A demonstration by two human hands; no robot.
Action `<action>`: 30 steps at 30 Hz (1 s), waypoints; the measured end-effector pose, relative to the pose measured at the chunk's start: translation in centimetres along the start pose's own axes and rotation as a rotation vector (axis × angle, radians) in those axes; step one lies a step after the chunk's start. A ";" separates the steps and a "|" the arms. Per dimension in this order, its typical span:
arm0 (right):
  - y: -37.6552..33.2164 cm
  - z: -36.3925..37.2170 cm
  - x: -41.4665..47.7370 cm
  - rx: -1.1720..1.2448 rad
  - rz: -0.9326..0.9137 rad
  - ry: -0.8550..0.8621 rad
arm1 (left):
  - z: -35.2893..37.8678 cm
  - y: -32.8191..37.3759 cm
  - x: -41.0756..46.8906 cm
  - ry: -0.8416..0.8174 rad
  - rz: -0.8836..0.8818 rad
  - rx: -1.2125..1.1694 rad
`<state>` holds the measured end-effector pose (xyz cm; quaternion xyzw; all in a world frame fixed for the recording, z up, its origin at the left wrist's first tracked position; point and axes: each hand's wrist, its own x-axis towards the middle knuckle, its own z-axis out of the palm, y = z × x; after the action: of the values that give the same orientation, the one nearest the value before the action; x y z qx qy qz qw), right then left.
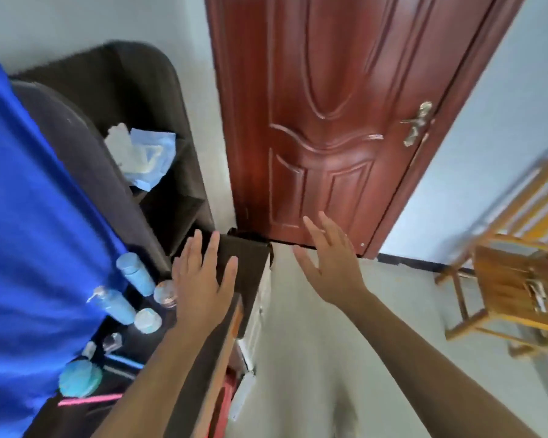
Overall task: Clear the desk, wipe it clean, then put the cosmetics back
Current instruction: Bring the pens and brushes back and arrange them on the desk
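The view is tilted. A dark desk point(250, 263) runs from lower left toward the door. Along its left side, against a blue cloth, stand the cosmetics: a tall light-blue bottle point(135, 273), a blue pump bottle point(116, 305), a clear jar point(165, 294), a white-lidded jar point(147, 320), two small clear bottles point(111, 341) and a round teal compact point(79, 377). My left hand point(203, 279) hovers flat over the desk's far end, fingers spread, holding nothing. My right hand point(328, 263) is raised open off the desk's right edge, above the floor.
A blue cloth point(29, 216) covers the left. A dark armchair point(124, 90) holds crumpled white and blue cloths point(143, 156). A red-brown door point(329, 105) stands ahead. A wooden chair point(513, 286) is on the pale floor at right. A pink stick point(89, 399) lies on the desk.
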<state>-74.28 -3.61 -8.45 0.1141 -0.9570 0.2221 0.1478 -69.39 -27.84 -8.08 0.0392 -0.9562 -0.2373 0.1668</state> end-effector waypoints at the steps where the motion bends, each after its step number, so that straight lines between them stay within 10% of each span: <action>1: 2.0 -1.5 -0.7 0.005 0.048 0.034 | 1.0 2.4 0.6 -0.025 0.053 -0.003; 19: 45.3 -25.6 -14.9 -0.115 0.602 0.198 | 28.3 50.3 -1.1 -0.326 0.586 -0.150; 30: 64.6 -30.1 -11.8 -0.133 0.791 0.205 | 41.4 64.5 4.4 -0.486 0.627 -0.128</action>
<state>-74.68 68.50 -11.87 -0.2950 -0.9196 0.2096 0.1527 -87.22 46.80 -11.05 -0.3220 -0.9167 -0.2365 0.0023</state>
